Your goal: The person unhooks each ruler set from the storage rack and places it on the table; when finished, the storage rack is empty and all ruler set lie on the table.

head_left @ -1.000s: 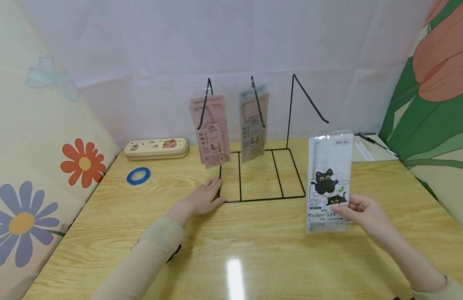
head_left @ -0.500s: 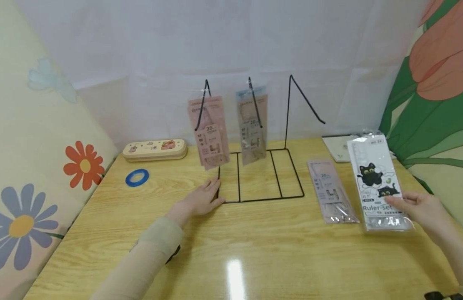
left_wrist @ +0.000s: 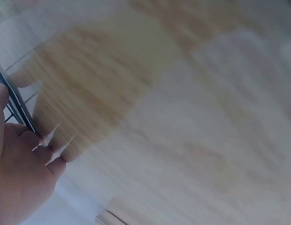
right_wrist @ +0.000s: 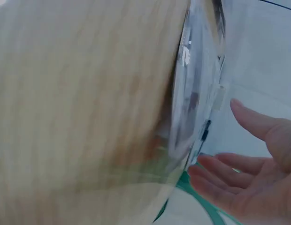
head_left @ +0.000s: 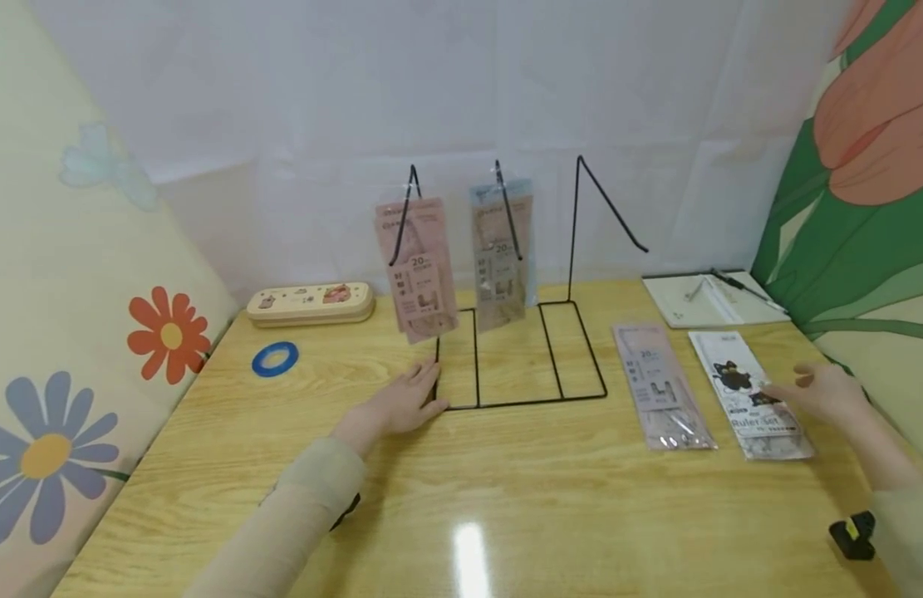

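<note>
Right hand [head_left: 823, 390] at frame right, grip open, fingers relaxed just over cat ruler set pack [head_left: 753, 394], lying flat on bench [head_left: 551, 498] beside pink ruler pack [head_left: 661, 386]. Left hand [head_left: 401, 403] mid-frame, fingers flat, pressing wire rack [head_left: 521, 357] base corner.

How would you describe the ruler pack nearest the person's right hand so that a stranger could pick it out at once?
Start at the black wire rack on the wooden table and look right, where two flat packs lie side by side. Take the one farther right, beside the right hand: the cat ruler pack shows black cats, unlike the pinkish pack.
</note>
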Demonstrator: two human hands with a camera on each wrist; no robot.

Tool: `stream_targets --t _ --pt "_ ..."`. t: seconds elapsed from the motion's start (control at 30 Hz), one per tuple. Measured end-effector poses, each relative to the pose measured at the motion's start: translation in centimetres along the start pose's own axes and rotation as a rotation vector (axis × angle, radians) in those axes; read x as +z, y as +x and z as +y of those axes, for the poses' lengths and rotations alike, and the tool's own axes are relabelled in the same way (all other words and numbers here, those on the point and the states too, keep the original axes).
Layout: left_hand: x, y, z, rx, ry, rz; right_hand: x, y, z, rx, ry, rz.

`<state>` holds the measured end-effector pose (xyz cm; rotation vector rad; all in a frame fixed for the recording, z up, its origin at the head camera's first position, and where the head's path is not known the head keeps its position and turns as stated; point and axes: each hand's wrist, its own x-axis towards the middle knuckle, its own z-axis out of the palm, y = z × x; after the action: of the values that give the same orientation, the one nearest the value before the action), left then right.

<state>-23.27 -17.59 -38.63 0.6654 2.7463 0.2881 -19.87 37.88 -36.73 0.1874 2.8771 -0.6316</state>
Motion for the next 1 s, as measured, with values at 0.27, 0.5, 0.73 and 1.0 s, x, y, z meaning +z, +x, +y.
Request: stream_targets --t 0.27,0.5,0.73,1.0 --pt "0.2 0.2 -0.4 -0.029 -0.013 -0.021 0.1 0.7 -5.5 -0.165 0.116 0.019" --pt "0.3 0.2 -0.3 -0.021 -0.008 -0.016 2.6 2.3 -10.4 -0.325 0.325 -0.009" --pt "0.2 0.2 -0.1 -0.023 -0.006 -0.015 4.9 4.6 -16.1 -0.419 0.5 -0.04" --pt "0.0 0.1 0.0 -0.023 -0.001 -0.018 6.0 7.3 -22.1 -0.441 0.603 -0.099"
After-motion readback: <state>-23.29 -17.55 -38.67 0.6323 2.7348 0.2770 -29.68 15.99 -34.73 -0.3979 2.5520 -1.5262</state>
